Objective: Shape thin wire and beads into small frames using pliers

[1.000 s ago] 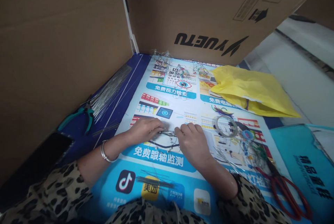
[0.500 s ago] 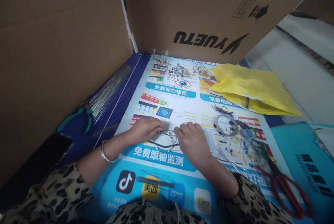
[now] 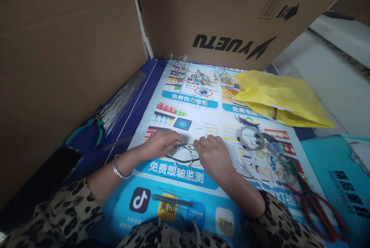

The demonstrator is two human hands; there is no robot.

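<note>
My left hand (image 3: 164,143) and my right hand (image 3: 213,155) face each other over the printed poster sheet (image 3: 185,211). Both are closed, fingertips pinched on a short silvery wire piece (image 3: 187,146) that spans the small gap between them. Small bead-like bits (image 3: 190,163) dangle below it on thin strands. The part inside my fingers is hidden, so I cannot tell how the wire is twisted or joined. A silver bangle (image 3: 116,168) circles my left wrist.
Left lie teal-handled pliers (image 3: 83,130), a wire bundle (image 3: 123,99) and a black phone (image 3: 62,167). Right are a tape roll (image 3: 251,138), red-handled scissors (image 3: 325,217), a yellow bag (image 3: 286,99) and a teal pouch (image 3: 332,171). Cardboard (image 3: 208,9) walls the back. Tangled beaded wires (image 3: 202,78) lie before it.
Almost nothing differs. Both hands keep their pinch on the wire piece in the same place; the whole view has shifted very slightly.
</note>
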